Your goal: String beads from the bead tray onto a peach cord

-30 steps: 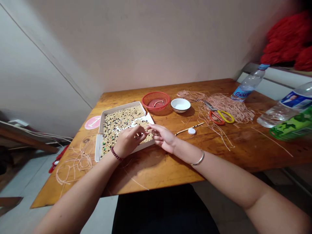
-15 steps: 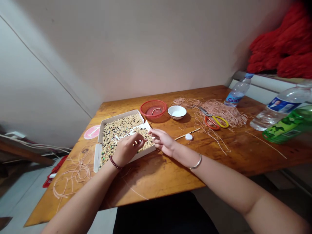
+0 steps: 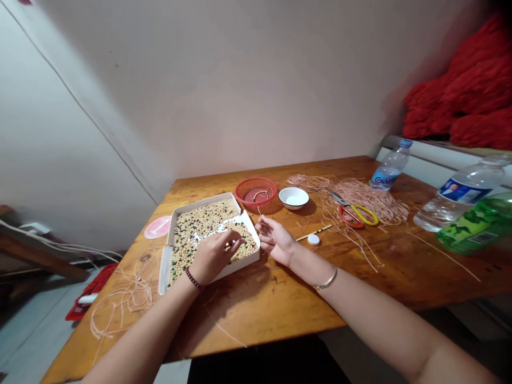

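My left hand (image 3: 216, 255) hovers over the near side of a shallow white box (image 3: 248, 260) full of small beads (image 3: 206, 213), mostly pale wooden with black and a few green ones. Its thumb and fingers are curled together, and whatever they pinch is too small to make out. At the box's right edge, my right hand (image 3: 276, 240) is closed on a thin pale cord (image 3: 260, 211) whose end sticks up past the fingertips. A partly hidden beaded strand (image 3: 323, 229) lies on the table beyond my right wrist, with a small white cap (image 3: 313, 240) by it.
Behind the box stand a red plastic basket (image 3: 256, 205) holding a beaded string and a white bowl (image 3: 294, 198). Scissors (image 3: 354, 213) rest against a heap of pink cord (image 3: 372, 194). Several bottles, including a green one (image 3: 472, 226), are at right. Loose cord (image 3: 124, 298) lies at left.
The view has tilted, so everything sits slightly lower. My right hand has drawn a little away from my left, and the cord end now shows above its fingers.
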### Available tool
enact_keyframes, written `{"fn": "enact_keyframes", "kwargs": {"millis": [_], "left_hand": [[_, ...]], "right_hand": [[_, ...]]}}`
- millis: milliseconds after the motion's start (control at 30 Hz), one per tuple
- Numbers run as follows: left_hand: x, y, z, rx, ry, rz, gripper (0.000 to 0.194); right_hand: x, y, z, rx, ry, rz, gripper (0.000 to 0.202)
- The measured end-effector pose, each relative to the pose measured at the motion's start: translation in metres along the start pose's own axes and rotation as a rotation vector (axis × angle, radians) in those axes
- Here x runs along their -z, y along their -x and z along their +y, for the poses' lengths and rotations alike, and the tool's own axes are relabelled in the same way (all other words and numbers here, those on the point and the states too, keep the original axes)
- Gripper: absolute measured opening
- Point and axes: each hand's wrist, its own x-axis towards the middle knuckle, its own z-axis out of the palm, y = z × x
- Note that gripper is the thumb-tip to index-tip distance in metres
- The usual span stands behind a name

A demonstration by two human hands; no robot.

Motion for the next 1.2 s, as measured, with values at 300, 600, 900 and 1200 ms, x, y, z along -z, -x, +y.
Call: {"fn": "enact_keyframes", "kwargs": {"millis": [300,600,900,1200], "left_hand": [[0.005,0.0,-0.003,0.009,-0.032,0.001,0.013],[0.004,0.002,-0.006,0.001,-0.042,0.013,0.011],[0.006,0.003,-0.006,-0.024,-0.041,-0.027,0.014],[0.001,0.001,-0.007,0.102,0.161,-0.054,0.016]], "right_hand": [[0.001,0.001,0.016,0.439,1.116,0.071,0.02],[-0.002,0.006,0.025,0.576,1.352,-0.011,0.016],[-0.002,0.004,0.028,0.552,1.281,-0.029,0.017],[0.002,-0.002,0.028,0.457,1.072,0.04,0.027]]}}
